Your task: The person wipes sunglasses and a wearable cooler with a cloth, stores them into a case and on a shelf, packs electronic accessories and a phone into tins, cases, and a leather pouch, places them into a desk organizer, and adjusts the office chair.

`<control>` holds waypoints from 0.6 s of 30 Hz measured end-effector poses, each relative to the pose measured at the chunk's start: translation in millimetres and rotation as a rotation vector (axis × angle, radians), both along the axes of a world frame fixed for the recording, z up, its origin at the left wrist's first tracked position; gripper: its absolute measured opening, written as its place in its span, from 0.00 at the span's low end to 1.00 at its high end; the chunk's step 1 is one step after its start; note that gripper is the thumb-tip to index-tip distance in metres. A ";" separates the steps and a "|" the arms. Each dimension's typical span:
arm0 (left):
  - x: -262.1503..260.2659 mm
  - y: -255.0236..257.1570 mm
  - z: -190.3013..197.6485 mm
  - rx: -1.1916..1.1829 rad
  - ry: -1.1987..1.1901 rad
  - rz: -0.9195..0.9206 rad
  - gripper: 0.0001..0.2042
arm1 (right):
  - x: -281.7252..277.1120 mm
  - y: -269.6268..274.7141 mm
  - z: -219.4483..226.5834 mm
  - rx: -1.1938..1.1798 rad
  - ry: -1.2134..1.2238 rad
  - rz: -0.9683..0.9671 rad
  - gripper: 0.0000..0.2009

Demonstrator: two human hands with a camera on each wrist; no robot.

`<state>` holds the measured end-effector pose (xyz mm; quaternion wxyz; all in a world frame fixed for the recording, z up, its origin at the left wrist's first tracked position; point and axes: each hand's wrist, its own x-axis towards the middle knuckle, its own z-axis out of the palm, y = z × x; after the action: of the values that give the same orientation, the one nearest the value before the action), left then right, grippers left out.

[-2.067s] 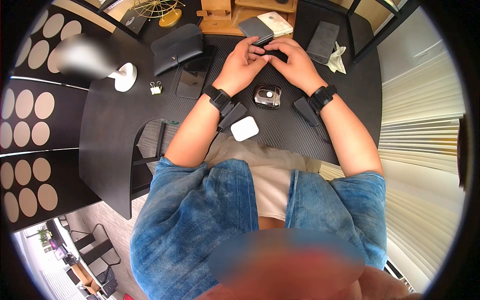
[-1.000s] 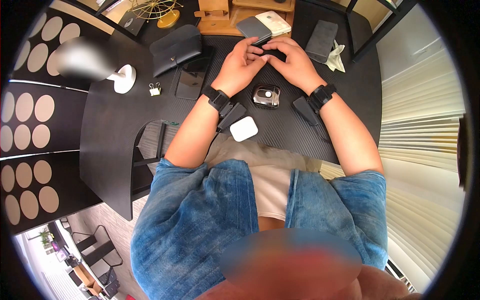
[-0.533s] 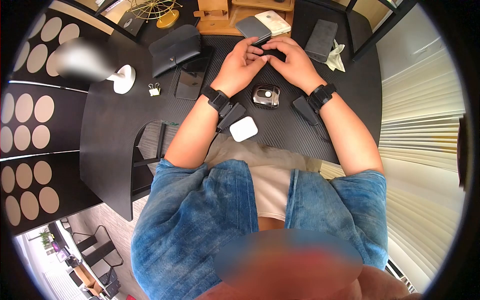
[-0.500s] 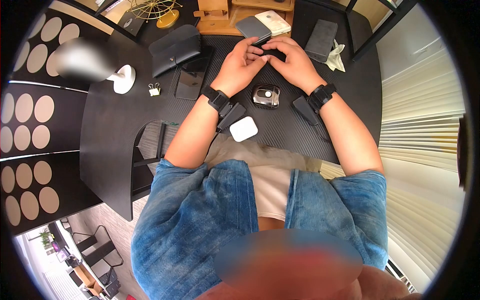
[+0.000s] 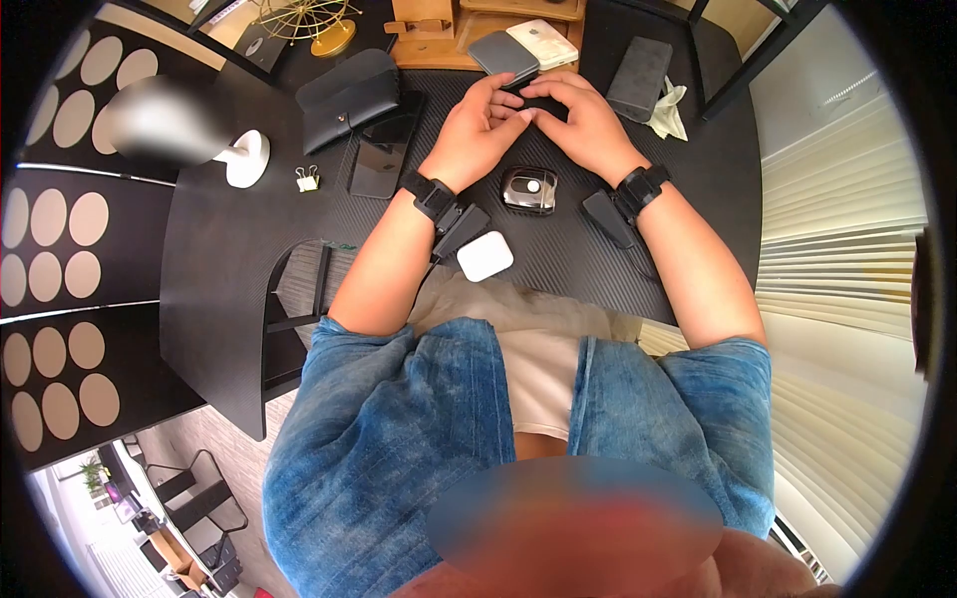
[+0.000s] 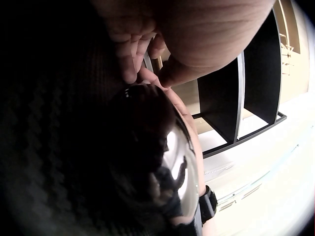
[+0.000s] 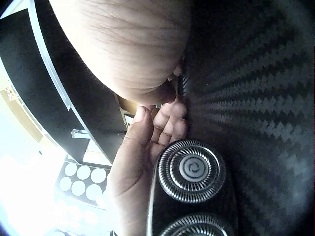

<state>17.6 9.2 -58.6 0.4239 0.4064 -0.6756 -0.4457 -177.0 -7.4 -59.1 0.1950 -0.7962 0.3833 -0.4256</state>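
My left hand (image 5: 477,138) and right hand (image 5: 588,128) rest on the black desk mat with fingers loosely bent and nothing in them. Their thumb tips meet in the head view. Between the wrists, nearer the body, lies a glossy dark electric shaver (image 5: 529,190) with a white round button. Its round ridged shaving heads (image 7: 193,169) show in the right wrist view, and its shiny casing (image 6: 147,147) fills the middle of the left wrist view. A white rounded case (image 5: 485,256) sits beside the left forearm. Just beyond the fingertips is a flat grey square item (image 5: 503,54).
A white square item with an apple logo (image 5: 543,44) leans by a wooden stand (image 5: 427,52). To the left are a black pouch (image 5: 349,100), a smartphone (image 5: 379,164), a binder clip (image 5: 307,178) and a lamp base (image 5: 247,159). A dark box (image 5: 640,80) and cloth (image 5: 666,115) lie right.
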 end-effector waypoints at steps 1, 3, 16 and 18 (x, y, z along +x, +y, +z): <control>0.1 -0.2 -0.5 -0.003 0.009 -0.005 0.26 | -0.1 0.1 -0.2 0.001 -0.001 0.001 0.14; 0.0 -0.6 -0.6 -0.003 0.000 -0.002 0.26 | -0.1 0.1 -0.8 -0.009 -0.002 -0.001 0.14; -0.7 -2.9 -5.0 -0.058 0.052 0.029 0.29 | -0.2 0.2 -1.5 -0.010 -0.005 -0.002 0.15; 0.0 -3.5 -6.5 -0.057 0.036 0.028 0.29 | -0.6 -0.6 -2.4 -0.017 0.000 -0.004 0.15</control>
<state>17.5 5.7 -65.1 0.4537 0.3956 -0.6746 -0.4273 -177.6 -8.0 -61.4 0.1871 -0.7971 0.3814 -0.4291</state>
